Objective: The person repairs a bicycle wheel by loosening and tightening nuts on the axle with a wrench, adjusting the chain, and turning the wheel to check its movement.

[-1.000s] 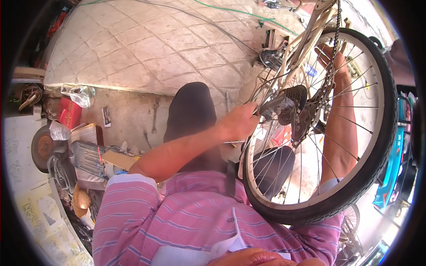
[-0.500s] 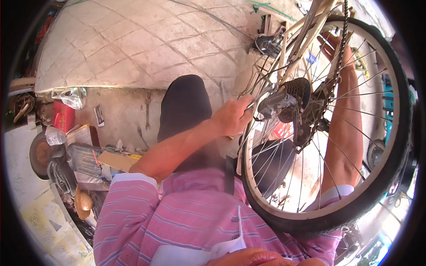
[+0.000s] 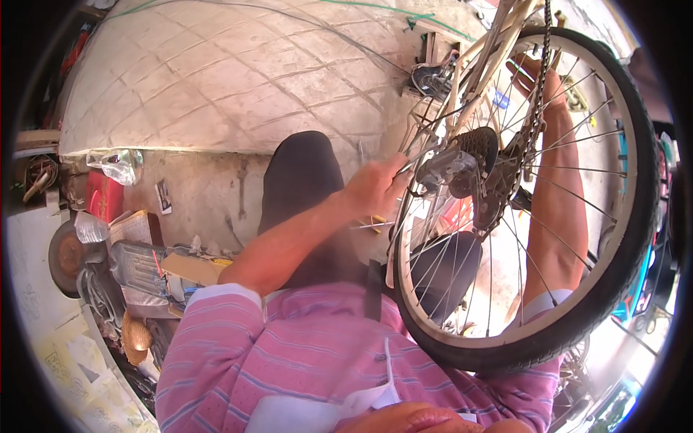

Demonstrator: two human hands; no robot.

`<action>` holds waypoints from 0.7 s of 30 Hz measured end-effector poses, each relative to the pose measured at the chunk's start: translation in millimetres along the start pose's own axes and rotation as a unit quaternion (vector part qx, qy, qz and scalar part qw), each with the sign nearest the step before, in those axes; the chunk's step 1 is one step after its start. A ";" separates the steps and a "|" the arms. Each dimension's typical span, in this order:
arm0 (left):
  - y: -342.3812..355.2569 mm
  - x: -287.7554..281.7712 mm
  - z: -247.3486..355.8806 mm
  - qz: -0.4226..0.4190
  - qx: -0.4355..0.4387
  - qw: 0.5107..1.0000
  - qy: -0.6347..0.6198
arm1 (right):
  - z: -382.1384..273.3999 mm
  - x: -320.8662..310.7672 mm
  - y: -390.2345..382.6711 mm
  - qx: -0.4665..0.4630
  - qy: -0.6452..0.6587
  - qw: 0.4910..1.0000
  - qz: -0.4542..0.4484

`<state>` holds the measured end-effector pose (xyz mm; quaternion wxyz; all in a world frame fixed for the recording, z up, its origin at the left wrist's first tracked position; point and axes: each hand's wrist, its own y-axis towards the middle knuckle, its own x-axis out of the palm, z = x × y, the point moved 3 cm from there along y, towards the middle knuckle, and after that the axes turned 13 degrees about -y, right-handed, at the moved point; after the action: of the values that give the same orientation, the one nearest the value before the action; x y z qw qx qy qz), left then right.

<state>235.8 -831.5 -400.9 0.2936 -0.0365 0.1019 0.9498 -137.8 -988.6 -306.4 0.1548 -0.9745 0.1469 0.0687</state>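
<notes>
A bicycle's rear wheel, with a black tyre and pale rim, stands tilted at my right side. My left hand is closed beside the rear derailleur, fingers curled around something slim that I cannot make out. Next to the derailleur sits the dark sprocket cassette, with the chain running upward from it. My right arm reaches behind the spokes. Beyond the chain, my right hand shows stretched fingers, partly hidden by chain and spokes. The pale bicycle frame rises at the top.
A tiled slab spans the far left. On the left lie a red box, a clear plastic bag, a grey tray and cardboard. My dark-trousered knee is beside the left hand. Another bicycle part, a pedal, shows beyond.
The wheel, chain and right hand appear slightly further left, and the view has shifted a little. My left hand stays beside the derailleur, slightly blurred.
</notes>
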 end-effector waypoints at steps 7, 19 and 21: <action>5.4 17.9 1.5 -0.003 -0.025 1.000 0.011 | 34.0 -35.6 16.8 -0.022 0.025 0.999 0.007; -23.8 -4.5 12.4 -0.033 -0.054 0.997 -0.039 | 12.6 -25.2 -12.5 0.002 0.000 1.000 -0.004; -35.5 -13.9 4.0 -0.021 -0.073 0.997 0.003 | 9.6 -17.1 -15.3 0.012 -0.013 1.000 -0.004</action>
<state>267.2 -809.6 -401.3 0.3096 -0.0625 0.0327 0.9482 -150.2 -967.0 -308.0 0.1683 -0.9723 0.1413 0.0793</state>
